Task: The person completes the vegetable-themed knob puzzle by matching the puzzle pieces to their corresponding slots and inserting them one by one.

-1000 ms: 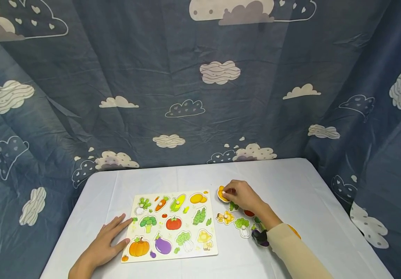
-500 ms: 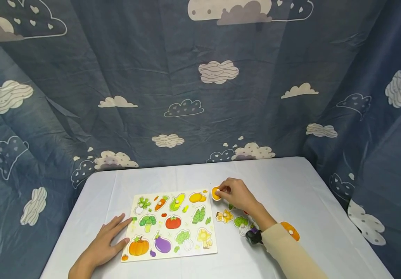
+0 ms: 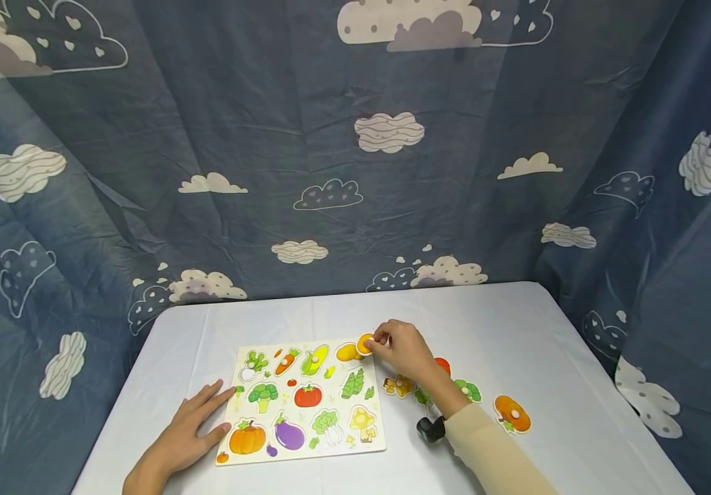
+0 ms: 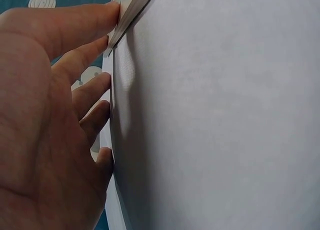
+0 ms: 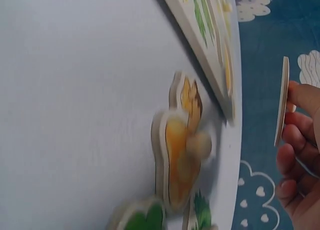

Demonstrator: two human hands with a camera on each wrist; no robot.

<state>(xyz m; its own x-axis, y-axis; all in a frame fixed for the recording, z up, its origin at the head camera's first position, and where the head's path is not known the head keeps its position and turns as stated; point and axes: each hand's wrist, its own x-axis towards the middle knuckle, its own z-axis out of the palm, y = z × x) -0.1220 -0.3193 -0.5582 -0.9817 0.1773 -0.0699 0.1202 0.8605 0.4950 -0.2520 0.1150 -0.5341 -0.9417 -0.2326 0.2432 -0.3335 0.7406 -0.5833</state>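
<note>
My right hand (image 3: 406, 352) pinches a yellow-orange wooden puzzle piece (image 3: 364, 344) between thumb and fingers. The piece overlaps the upper right corner of the vegetable puzzle board (image 3: 236, 411), beside the printed yellow shape there. In the right wrist view the piece (image 5: 282, 100) stands on edge to me, thin and pale-rimmed. With fingers spread, my left hand (image 3: 181, 434) rests at the board's left edge; its fingertips and thumb touch the edge. Knobbed radish (image 3: 249, 372), carrot (image 3: 286, 361) and corn (image 3: 315, 359) pieces lie in the board's top row.
Right of the board lie loose pieces: a mushroom (image 3: 400, 386), a red one (image 3: 442, 366), broccoli (image 3: 469, 390) and a pumpkin (image 3: 512, 414). My right forearm covers part of this group. A cloud-patterned blue curtain (image 3: 256, 227) hangs behind the white table (image 3: 293, 320).
My right hand has carried the yellow-orange piece leftward from beside the loose pieces to over the board's upper right corner. The pumpkin piece is now uncovered. My left hand stays put.
</note>
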